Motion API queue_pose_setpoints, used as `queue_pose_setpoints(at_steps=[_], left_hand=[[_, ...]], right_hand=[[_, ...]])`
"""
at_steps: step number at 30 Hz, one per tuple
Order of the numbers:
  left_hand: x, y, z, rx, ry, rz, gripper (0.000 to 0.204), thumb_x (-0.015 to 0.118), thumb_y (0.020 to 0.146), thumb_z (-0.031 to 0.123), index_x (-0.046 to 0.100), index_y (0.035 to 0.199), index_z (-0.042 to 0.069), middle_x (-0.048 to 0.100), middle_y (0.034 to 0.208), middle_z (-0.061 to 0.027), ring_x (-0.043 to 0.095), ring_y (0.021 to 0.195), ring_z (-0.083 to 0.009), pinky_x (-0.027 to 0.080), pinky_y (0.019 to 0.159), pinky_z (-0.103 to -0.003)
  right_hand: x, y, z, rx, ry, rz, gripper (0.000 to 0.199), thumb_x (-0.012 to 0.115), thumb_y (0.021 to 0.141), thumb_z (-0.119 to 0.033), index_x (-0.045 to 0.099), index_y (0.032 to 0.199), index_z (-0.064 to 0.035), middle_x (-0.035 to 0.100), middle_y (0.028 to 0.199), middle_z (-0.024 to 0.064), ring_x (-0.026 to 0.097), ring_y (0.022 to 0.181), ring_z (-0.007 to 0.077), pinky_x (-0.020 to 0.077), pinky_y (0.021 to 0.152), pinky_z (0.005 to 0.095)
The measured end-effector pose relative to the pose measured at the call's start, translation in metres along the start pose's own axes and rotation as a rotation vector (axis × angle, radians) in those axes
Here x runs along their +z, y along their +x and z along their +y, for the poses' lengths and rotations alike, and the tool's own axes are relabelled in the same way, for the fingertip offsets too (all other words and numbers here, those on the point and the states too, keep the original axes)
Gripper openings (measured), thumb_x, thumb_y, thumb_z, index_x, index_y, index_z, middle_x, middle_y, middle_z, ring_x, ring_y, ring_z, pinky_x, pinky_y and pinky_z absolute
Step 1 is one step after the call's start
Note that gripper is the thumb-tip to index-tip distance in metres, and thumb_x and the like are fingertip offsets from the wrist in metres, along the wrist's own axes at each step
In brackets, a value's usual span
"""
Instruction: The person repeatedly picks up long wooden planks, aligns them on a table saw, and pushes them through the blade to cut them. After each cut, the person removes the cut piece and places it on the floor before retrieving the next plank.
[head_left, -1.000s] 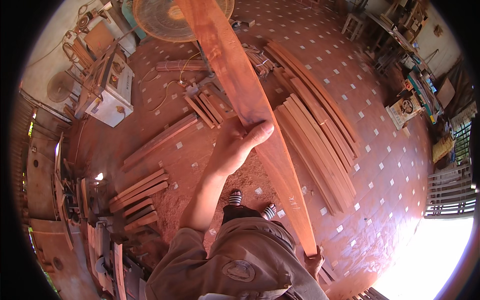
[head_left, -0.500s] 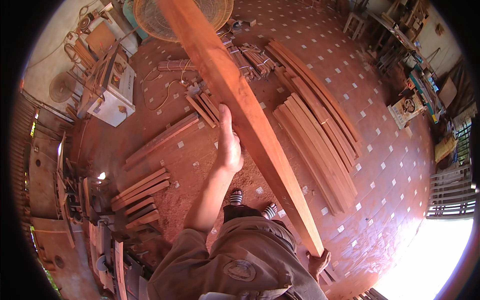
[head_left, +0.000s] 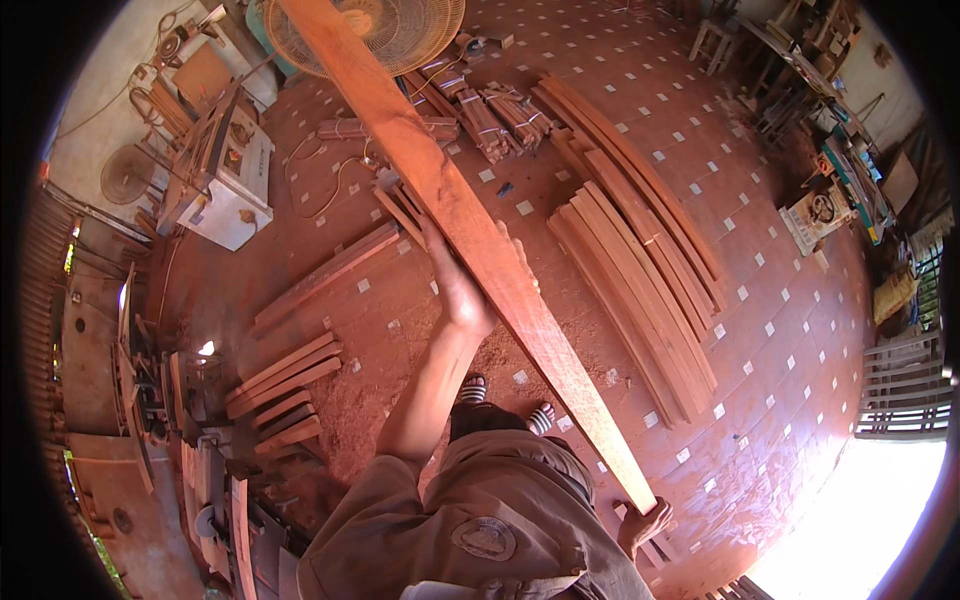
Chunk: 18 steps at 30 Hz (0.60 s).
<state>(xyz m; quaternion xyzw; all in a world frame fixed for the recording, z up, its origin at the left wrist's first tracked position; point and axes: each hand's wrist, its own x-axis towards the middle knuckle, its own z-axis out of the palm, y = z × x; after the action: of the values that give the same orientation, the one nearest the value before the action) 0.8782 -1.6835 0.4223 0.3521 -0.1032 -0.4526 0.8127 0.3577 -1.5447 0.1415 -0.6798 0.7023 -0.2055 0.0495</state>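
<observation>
A long reddish-brown wooden beam (head_left: 445, 190) runs slantwise through the air in front of me, from the upper left down to the lower right. My left hand (head_left: 462, 298) is wrapped round its middle from below, with the thumb along the near side and fingertips showing over the far edge. At the beam's near end, my right hand (head_left: 645, 522) grips the pale lower tip. The beam's far end passes in front of a round fan (head_left: 400, 35) and leaves the picture at the top.
Long wooden boards (head_left: 630, 290) lie stacked on the tiled floor to the right. Tied bundles of sticks (head_left: 490, 120) lie farther off. Shorter planks (head_left: 285, 375) rest on the left. A white machine cabinet (head_left: 235, 200) stands at the far left, a workbench (head_left: 850, 180) at the right.
The beam has turned so that its broad face shows more, and its far end has shifted left. My left fingers now curl over its far edge; my right hand has moved slightly right.
</observation>
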Motion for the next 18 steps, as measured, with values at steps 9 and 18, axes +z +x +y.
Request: queue_pose_setpoints(at_steps=[9,18], left_hand=[[-0.028,0.027,-0.041,0.095,-0.167,-0.443,0.066,0.035,0.095,0.075,0.049,0.071,0.016,0.053,0.055,-0.0037,0.055,0.051,-0.0186,0.048,0.054,-0.031],[-0.051,0.084,-0.101,-0.03,-0.82,-1.022,0.032,0.047,0.106,0.029,0.063,0.084,0.013,0.067,0.061,-0.0046,0.064,0.052,-0.0207,0.052,0.063,-0.035]], right_hand=[[-0.02,0.023,0.002,0.045,-0.113,0.133,0.042,0.073,0.073,-0.011,0.057,0.112,-0.0063,0.056,0.106,0.0114,0.054,0.106,0.0358,0.0381,0.097,0.0494],[-0.04,0.063,0.004,0.028,-0.281,0.253,0.044,0.067,0.078,-0.007,0.064,0.123,-0.0084,0.06,0.129,0.0134,0.055,0.12,0.0357,0.0394,0.1,0.053]])
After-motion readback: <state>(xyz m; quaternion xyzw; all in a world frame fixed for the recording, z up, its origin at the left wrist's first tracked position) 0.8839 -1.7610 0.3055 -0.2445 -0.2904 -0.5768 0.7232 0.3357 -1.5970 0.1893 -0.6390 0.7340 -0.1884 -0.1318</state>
